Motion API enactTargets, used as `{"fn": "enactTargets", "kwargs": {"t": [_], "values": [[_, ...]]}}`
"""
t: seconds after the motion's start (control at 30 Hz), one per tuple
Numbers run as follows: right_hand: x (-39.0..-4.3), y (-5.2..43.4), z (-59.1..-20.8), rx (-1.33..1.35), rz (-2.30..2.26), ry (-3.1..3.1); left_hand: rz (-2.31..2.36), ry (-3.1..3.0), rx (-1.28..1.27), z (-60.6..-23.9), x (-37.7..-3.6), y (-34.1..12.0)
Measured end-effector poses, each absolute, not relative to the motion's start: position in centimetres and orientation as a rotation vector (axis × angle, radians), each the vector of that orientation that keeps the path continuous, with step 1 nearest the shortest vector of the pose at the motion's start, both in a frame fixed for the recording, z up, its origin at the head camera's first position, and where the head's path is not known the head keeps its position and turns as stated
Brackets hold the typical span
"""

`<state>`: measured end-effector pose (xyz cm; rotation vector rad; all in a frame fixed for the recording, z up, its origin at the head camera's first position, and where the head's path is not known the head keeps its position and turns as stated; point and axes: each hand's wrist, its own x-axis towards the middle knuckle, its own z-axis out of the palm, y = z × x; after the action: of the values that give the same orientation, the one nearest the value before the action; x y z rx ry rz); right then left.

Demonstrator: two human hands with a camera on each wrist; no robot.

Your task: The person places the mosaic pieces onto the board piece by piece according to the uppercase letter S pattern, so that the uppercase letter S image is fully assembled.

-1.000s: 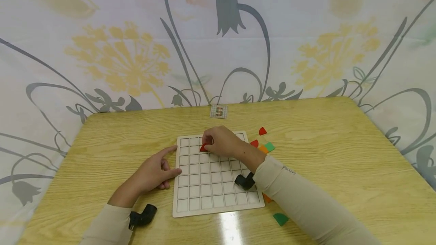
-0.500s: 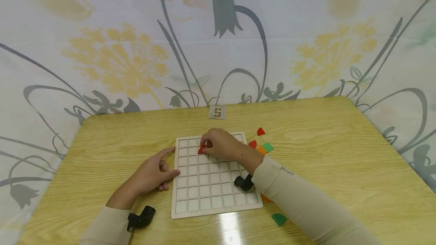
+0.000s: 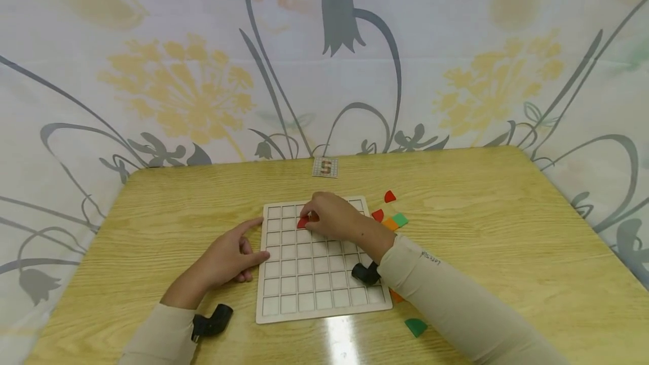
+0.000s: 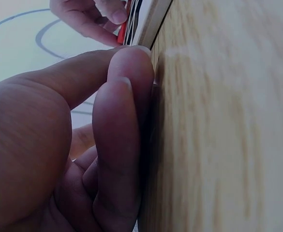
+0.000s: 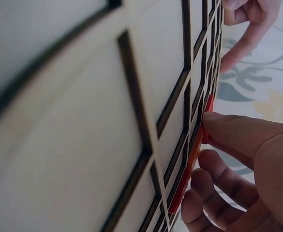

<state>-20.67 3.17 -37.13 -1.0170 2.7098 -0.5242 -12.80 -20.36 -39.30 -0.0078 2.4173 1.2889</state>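
Note:
A pale wooden grid board point(image 3: 324, 297) lies flat in the middle of the table. My right hand point(image 3: 307, 218) reaches over its far rows and pinches a small red piece point(image 3: 302, 222) against a cell there. In the right wrist view the thumb point(image 5: 238, 133) presses the red piece point(image 5: 201, 140) onto the board point(image 5: 107, 125). My left hand point(image 3: 256, 239) rests on the table at the board's left edge, index finger stretched out and the other fingers loosely curled, holding nothing. In the left wrist view its fingers point(image 4: 122, 121) lie on the wood beside the board's rim point(image 4: 153, 21).
Loose pieces lie right of the board: red point(image 3: 390, 196), red point(image 3: 377, 214), orange point(image 3: 390, 223), green point(image 3: 400, 219), plus a green one point(image 3: 416, 326) near the front. A small pattern card point(image 3: 325, 167) sits at the table's far edge. A flowered curtain hangs behind.
Only the view sways slightly. Both hands and the red piece stay where they were.

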Motion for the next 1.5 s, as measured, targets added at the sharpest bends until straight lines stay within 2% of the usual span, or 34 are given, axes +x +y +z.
{"fn": "enactTargets", "kwargs": {"t": [0.67, 1.1, 1.5], "values": [[-20.1, 3.9, -36.5, -0.997, -0.528, 2.713, 1.277, 2.419, 0.004, -39.3, -12.8, -20.5], [-18.5, 9.1, -34.2, -0.949, -0.843, 2.817, 1.267, 2.421, 0.059, -39.1, -12.9, -20.6], [-15.4, 14.2, -34.2, -0.875, -0.968, 2.891, 1.269, 2.423, 0.091, -39.1, -12.8, -20.5]]}}
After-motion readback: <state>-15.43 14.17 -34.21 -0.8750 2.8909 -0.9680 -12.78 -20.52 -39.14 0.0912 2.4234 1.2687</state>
